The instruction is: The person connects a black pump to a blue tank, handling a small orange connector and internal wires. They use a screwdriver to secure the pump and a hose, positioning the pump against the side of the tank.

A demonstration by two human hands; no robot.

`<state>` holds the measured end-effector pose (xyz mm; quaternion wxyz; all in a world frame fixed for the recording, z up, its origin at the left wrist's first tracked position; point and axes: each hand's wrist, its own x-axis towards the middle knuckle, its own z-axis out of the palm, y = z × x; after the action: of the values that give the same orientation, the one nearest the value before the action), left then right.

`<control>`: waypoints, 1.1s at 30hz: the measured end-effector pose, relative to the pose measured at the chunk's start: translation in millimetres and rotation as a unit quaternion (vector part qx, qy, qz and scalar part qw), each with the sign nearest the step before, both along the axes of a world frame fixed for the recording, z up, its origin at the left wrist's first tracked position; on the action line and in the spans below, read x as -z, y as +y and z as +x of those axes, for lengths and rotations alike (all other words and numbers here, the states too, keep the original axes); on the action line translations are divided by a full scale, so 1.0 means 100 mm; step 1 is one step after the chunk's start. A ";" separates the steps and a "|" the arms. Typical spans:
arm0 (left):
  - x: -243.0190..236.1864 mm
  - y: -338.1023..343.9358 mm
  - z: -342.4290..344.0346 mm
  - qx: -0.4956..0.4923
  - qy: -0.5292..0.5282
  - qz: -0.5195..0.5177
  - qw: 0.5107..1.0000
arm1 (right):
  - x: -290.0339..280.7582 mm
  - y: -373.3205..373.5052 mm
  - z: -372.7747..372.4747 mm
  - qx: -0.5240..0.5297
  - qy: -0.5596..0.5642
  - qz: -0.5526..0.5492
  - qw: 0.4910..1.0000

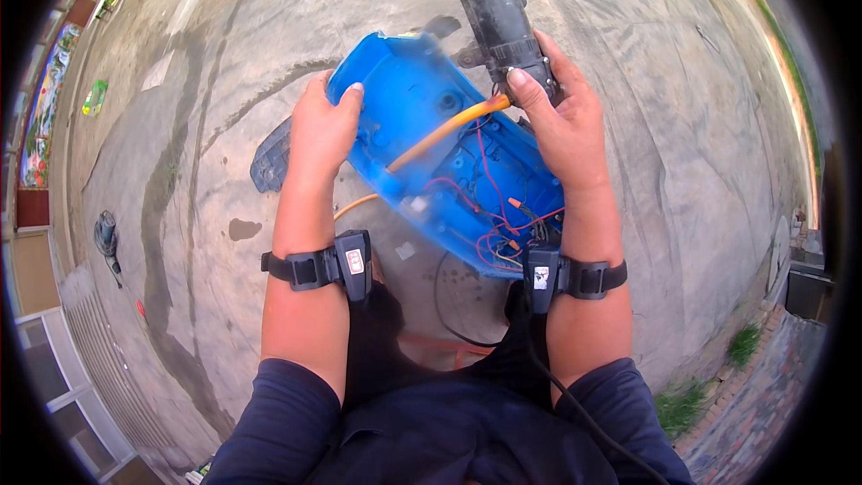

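Note:
My left hand (325, 126) is closed on the upper left rim of a blue plastic housing (386, 81), thumb over the edge. The housing tilts across my lap, its hollow side facing up. In my right hand (567, 121) is a black pump (505, 34) with a cylindrical body, held above the housing's right edge with the thumb across its lower end. An orange-yellow hose (440, 136) runs from the pump down across the housing. Red and dark wires (489, 166) with orange connectors (514, 203) lie inside the lower part of the housing.
A dark plastic piece (272, 158) lies on the concrete ground beyond my left wrist. Farther left are a grey-green tool with a cord (107, 235) and a green packet (94, 97). A black cable (575, 402) crosses my lap. A brick edge (709, 404) borders the lower right.

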<state>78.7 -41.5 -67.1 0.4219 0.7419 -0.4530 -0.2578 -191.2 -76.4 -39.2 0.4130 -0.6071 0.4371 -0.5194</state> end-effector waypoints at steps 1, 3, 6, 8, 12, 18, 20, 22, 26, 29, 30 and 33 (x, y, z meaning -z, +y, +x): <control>0.00 0.00 0.00 -0.001 0.001 0.000 1.000 | 0.01 -0.01 -0.01 -0.001 0.001 0.000 1.000; -0.01 -0.02 0.01 -0.004 0.000 -0.001 1.000 | 0.04 -0.06 -0.03 -0.001 0.009 -0.022 1.000; 0.07 -0.03 0.03 0.002 -0.009 -0.019 1.000 | 0.05 -0.05 -0.04 0.009 0.009 -0.020 1.000; 0.07 -0.02 0.06 0.003 -0.006 -0.015 1.000 | 0.03 -0.03 -0.02 -0.005 -0.014 -0.005 1.000; 0.04 -0.01 0.03 0.007 0.003 -0.010 1.000 | 0.01 -0.03 -0.05 -0.024 -0.021 0.014 0.999; -0.18 0.05 -0.17 -0.018 -0.268 -0.214 0.939 | 0.01 -0.03 -0.06 -0.029 -0.022 0.009 0.999; -0.32 0.13 -0.38 0.072 -0.210 -0.239 0.945 | 0.00 -0.02 -0.04 -0.028 -0.023 0.010 0.999; -0.36 0.18 -0.60 0.162 -0.146 -0.263 0.940 | -0.02 -0.01 -0.03 -0.024 -0.022 0.012 0.999; -0.35 0.20 -0.94 0.249 -0.220 -0.254 0.908 | -0.02 -0.01 -0.01 -0.009 0.013 -0.005 1.000; -0.30 0.17 -1.05 0.237 -0.245 -0.261 0.903 | -0.03 -0.01 0.00 -0.003 0.038 -0.039 0.999; -0.29 0.17 -1.06 0.234 -0.255 -0.258 0.902 | -0.03 -0.01 0.01 -0.002 0.045 -0.051 0.998; -0.27 0.14 -1.10 0.230 -0.262 -0.266 0.899 | -0.01 -0.01 0.00 -0.004 0.041 -0.050 0.998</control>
<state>-31.0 -27.1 -40.0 0.3985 0.5176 -0.7570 -0.0142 -191.5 -77.2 -38.0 0.3664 -0.6496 0.4243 -0.5136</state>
